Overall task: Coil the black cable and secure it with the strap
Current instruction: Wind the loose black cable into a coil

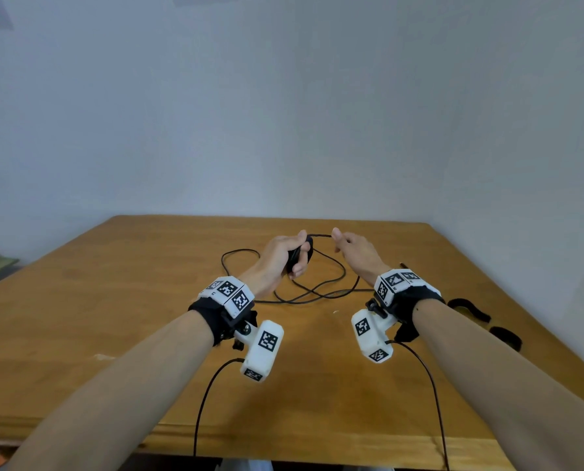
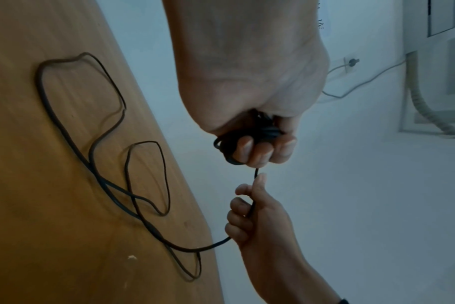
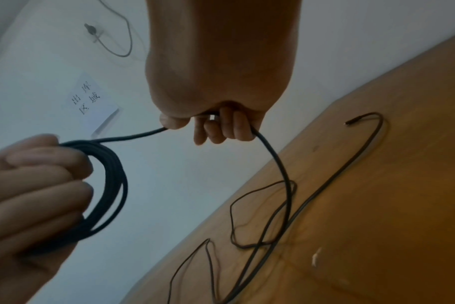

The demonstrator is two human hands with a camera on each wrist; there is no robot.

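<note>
A thin black cable (image 1: 317, 291) lies in loose loops on the wooden table (image 1: 148, 317). My left hand (image 1: 292, 263) is raised above the table and grips a small coil (image 1: 297, 253) of it with several turns. The coil (image 3: 112, 185) shows plainly in the right wrist view. A short straight run leads to my right hand (image 1: 343, 243), whose curled fingers hold the cable (image 3: 273, 156). From there it drops to the table. The cable's free end (image 3: 347, 123) rests on the wood. Two black straps (image 1: 469, 309) (image 1: 504, 338) lie by my right forearm.
A pale wall stands close behind the table's far edge (image 1: 267, 217). The table's right edge runs just beyond the straps. Thin black leads (image 1: 209, 396) hang from both wrist cameras over the front edge. A small pale chip (image 1: 335, 312) lies on the wood.
</note>
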